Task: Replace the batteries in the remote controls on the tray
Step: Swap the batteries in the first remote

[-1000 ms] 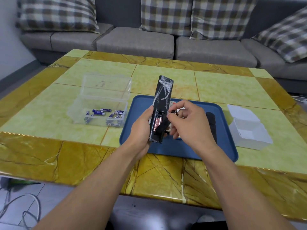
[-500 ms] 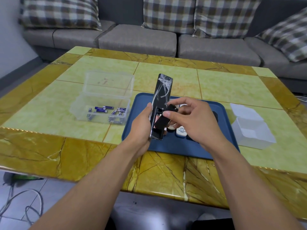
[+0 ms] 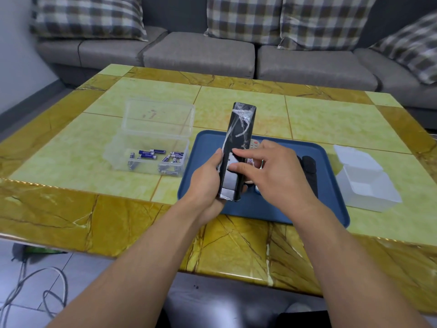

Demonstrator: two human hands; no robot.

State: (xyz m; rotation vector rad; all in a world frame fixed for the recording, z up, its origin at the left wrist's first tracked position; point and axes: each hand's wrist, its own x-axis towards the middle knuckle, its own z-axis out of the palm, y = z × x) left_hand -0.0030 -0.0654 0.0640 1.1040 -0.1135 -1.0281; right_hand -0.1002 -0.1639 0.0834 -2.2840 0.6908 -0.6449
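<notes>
The left hand [image 3: 208,183] clamps the black remote [image 3: 236,150] above the blue tray [image 3: 260,207]; right hand [image 3: 279,176] fingers [image 3: 238,165], spread, press its battery cover, which may seat crooked or slip.

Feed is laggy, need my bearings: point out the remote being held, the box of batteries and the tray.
remote [image 3: 238,129], head view, on its taped upper back.
box of batteries [image 3: 151,147], head view, on its clear front wall.
tray [image 3: 260,209], head view, on bare blue floor near the front rim.

Grey sofa [image 3: 201,53] behind marble table [image 3: 118,221]
</notes>
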